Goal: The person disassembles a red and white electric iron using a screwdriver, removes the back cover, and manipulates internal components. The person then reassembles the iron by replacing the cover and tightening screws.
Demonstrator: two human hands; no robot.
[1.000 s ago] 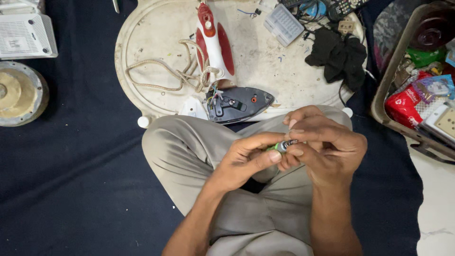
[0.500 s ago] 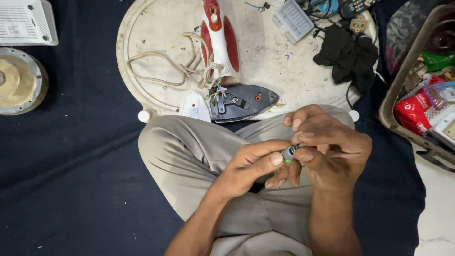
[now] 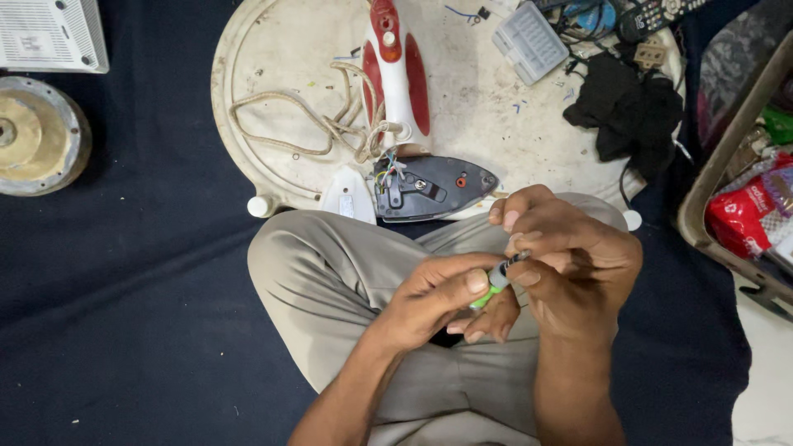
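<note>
The person sits cross-legged on a dark floor cloth. Both hands have come a bit lower and to the right over the lap since a moment ago, and they stay busy with the same small green tool. So the fiddling with its tip goes on.

The left hand has its grip closed around the green handle, thumb on top. The right hand pinches the thin metal tip with its fingers curled in tight. The tool sits between the two hands, just above the knees.

Just past the knees, a round white tray lies flat. On it is a red and white iron taken apart, with its dark base plate at the near edge, coloured wires showing. A pale cord loops on the tray's left part.

At the right, a brown basket holds a red packet and other bits I cannot make out.
</note>
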